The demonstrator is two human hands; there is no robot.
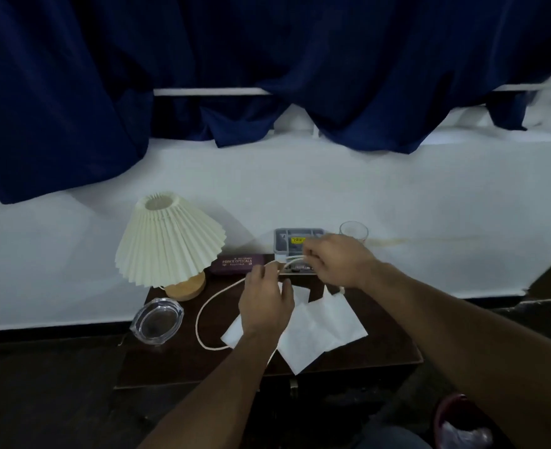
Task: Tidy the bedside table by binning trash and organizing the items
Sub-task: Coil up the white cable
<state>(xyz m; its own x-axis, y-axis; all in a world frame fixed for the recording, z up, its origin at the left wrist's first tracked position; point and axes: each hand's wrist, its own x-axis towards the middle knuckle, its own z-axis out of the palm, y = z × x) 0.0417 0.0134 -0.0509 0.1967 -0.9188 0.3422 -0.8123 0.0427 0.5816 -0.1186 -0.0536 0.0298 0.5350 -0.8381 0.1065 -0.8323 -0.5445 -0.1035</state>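
A white cable (203,306) loops across the dark bedside table (170,364). My left hand (264,303) pinches it near the table's middle, and my right hand (335,262) grips a folded loop of it just in front of the grey organizer tray (284,236). White tissue sheets (322,328) lie flat under my hands. A maroon glasses case (237,263) sits behind, between the lamp and the tray.
A pleated cream lamp (170,241) on a wooden base stands at the table's back left. A glass ashtray (157,320) sits on the left edge. A drinking glass (353,231) stands at the back right. A red bin (462,426) with a plastic liner is on the floor, lower right.
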